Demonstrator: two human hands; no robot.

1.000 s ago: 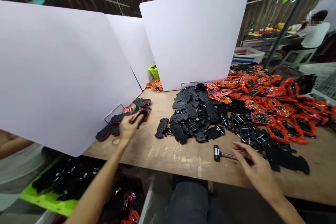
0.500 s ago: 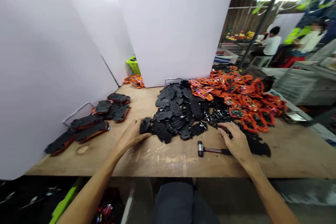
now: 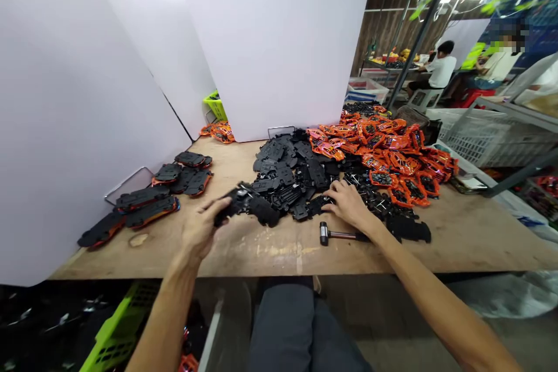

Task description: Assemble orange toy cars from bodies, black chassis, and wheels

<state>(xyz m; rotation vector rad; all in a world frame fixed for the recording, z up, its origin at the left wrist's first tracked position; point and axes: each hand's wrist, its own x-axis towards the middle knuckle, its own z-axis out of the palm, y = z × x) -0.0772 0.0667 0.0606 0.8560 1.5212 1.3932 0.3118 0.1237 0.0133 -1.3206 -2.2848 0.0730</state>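
Observation:
My left hand [image 3: 201, 226] grips a flat black plastic chassis piece [image 3: 235, 204] at the near left edge of a heap of black parts [image 3: 296, 180] on the wooden table [image 3: 270, 250]. My right hand [image 3: 349, 204] rests palm down on the heap's right side, fingers curled among small black pieces; what it holds, if anything, is hidden. A small black-headed hammer [image 3: 337, 235] lies on the table just in front of my right hand.
A pile of orange car shells [image 3: 387, 151] covers the far right of the table. Assembled black-and-orange cars [image 3: 148, 203] lie in a row at the left by white divider boards [image 3: 270, 40]. Green crates [image 3: 117, 337] sit under the table. People sit at benches far right.
My left hand left the row of cars on the left, moved right and took hold of a black chassis piece. My right hand moved from the hammer's handle up into the black parts.

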